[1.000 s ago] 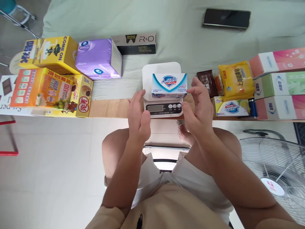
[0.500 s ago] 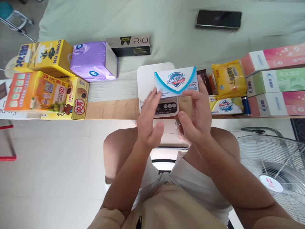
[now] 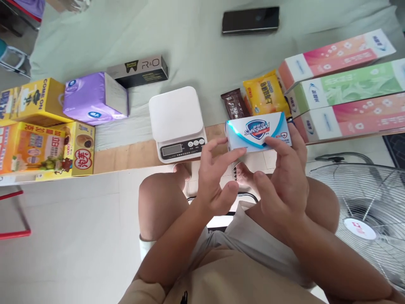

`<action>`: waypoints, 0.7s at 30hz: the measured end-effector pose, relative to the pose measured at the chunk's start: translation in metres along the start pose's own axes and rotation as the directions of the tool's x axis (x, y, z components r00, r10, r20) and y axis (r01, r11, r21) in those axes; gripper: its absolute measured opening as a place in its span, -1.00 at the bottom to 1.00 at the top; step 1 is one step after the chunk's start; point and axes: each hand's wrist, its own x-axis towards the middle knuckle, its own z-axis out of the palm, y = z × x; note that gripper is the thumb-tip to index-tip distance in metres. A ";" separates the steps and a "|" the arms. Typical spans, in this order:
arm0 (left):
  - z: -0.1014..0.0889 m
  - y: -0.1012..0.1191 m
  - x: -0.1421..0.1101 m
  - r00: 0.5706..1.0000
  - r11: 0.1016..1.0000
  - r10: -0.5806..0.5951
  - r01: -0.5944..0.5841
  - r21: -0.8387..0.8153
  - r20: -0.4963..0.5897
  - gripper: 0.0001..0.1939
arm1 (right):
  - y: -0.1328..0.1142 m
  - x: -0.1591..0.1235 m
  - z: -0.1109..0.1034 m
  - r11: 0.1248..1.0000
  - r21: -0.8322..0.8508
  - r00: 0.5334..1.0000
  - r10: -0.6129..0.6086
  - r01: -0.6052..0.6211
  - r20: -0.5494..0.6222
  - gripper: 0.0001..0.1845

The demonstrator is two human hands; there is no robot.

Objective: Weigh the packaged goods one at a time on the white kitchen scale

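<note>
Where its front edge meets the person's knees, the worktop (image 3: 126, 158) runs crosswise, mostly under pale green cloth. Three long cartons (image 3: 344, 90) lie toward its right, stacked one beyond another, and a white kitchen scale (image 3: 176, 115) sits left of centre with its pan bare. Between them, by the front edge, are both hands, palms turned toward each other. Directly ahead of them is the Safeguard box (image 3: 259, 131), its long axis spanning the gap and roughly parallel to the edge, its printed face toward the person. Each hand is nearest one end. The right hand (image 3: 289, 183) has its grip closed about the right end, index finger across the face, thumb apart. The left hand (image 3: 210, 181) touches the left end and lower edge, fingers spread; whether that grip bears weight I cannot tell. Just beyond the box lie a yellow packet (image 3: 265, 93) and, smaller, a brown packet (image 3: 235, 104).
</note>
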 end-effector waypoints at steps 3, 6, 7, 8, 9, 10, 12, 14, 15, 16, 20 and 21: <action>0.014 0.000 0.000 0.999 1.000 0.001 -0.001 0.002 0.037 -0.39 | 0.005 0.003 -0.011 0.997 -0.074 0.997 0.016 -0.021 -0.075 -0.39; 0.022 -0.005 0.000 0.998 0.998 -0.020 0.016 0.066 0.058 -0.37 | 0.009 0.009 -0.017 0.991 -0.134 0.998 -0.022 0.015 -0.053 -0.37; 0.024 -0.006 0.000 0.998 0.994 -0.025 0.018 0.106 0.059 -0.35 | 0.010 0.011 -0.018 0.991 -0.135 0.999 -0.022 0.015 -0.047 -0.36; 0.025 -0.008 0.000 0.998 0.988 -0.024 0.015 0.153 0.057 -0.33 | 0.011 0.012 -0.018 0.991 -0.136 0.999 -0.017 0.011 -0.045 -0.35; 0.026 -0.009 0.001 0.998 0.980 -0.017 0.005 0.200 0.055 -0.33 | 0.011 0.012 -0.017 0.990 -0.139 0.999 -0.015 0.009 -0.046 -0.34; 0.028 -0.010 0.001 0.998 0.969 -0.002 -0.011 0.245 0.056 -0.32 | 0.011 0.013 -0.016 0.989 -0.146 0.999 -0.019 0.012 -0.046 -0.34; 0.030 -0.010 0.002 0.997 0.948 0.028 -0.050 0.316 0.073 -0.32 | 0.009 0.013 -0.013 0.984 -0.175 0.997 -0.051 0.041 -0.053 -0.39; 0.032 -0.007 0.002 0.993 0.932 0.038 -0.075 0.355 0.111 -0.29 | 0.005 0.013 -0.013 0.971 -0.223 0.992 -0.102 0.085 -0.069 -0.47; 0.033 -0.006 0.002 0.991 0.926 0.032 -0.078 0.370 0.129 -0.27 | 0.002 0.013 -0.014 0.962 -0.252 0.987 -0.134 0.108 -0.088 -0.52; 0.033 -0.004 0.002 0.989 0.920 0.020 -0.075 0.384 0.145 -0.25 | 0.000 0.013 -0.016 0.952 -0.277 0.980 -0.165 0.130 -0.107 -0.59; 0.032 0.001 0.001 0.985 0.901 -0.041 -0.034 0.432 0.165 -0.18 | -0.004 0.016 -0.024 0.957 -0.252 0.985 -0.164 0.144 -0.060 -0.88; 0.032 0.002 0.000 0.985 0.901 -0.051 -0.027 0.432 0.168 -0.17 | -0.004 0.017 -0.025 0.963 -0.242 0.990 -0.134 0.121 -0.035 -0.92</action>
